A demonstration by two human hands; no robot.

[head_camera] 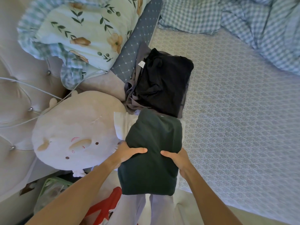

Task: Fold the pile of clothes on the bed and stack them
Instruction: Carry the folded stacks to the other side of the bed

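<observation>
Dark green cloth, a folded garment (151, 153), is being gripped by both hands at the near edge of the bed (235, 111). The left hand (128, 153) is being curled round its left side with the thumb laid on top; the right hand (177, 158) is being curled round its right side likewise. The garment is being held over white folded fabric (121, 125) lying beneath it, near the head-end corner. Just beyond, a stack of black and grey folded clothes (160, 85) is resting on the sheet, close to the patterned pillows (84, 30). No unfolded pile is being seen on the sheet; the middle and far side are being left bare up to the checked duvet (259, 21). Judgement: folding is being brought near its end, with this piece not yet placed. Whether more clothes are lying out of view cannot be told.
</observation>
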